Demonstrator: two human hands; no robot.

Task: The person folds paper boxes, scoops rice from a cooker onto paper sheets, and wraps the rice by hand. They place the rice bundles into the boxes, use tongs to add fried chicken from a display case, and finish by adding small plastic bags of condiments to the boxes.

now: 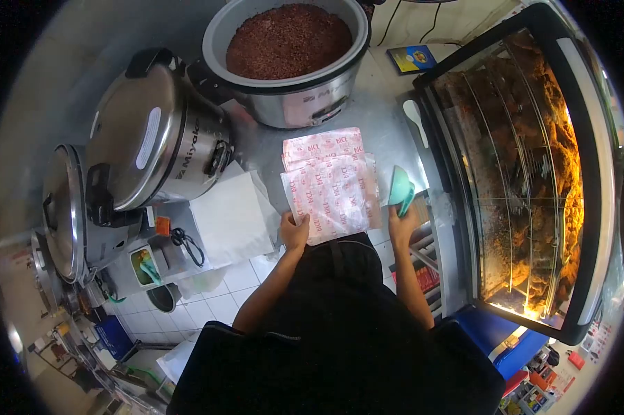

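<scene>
Sheets of white paper with red print (333, 197) lie on the steel counter in front of the body. At their lower left corner my left hand (295, 232) pinches the edge of the top sheet. My right hand (403, 225), to the right of the sheets, has its fingers closed on a mint green scoop (400, 188). Behind the sheets stands an open steel rice cooker (291, 93) filled with reddish-brown rice (288, 41). A white spoon (416, 121) rests on the counter right of the cooker.
A closed Miyako cooker (167, 138) and another lidded cooker (66, 207) stand at the left. Plain white paper (232, 218) lies beside a coiled black cable (185, 243). The lit glass display case (519, 173) with fried food borders the right side.
</scene>
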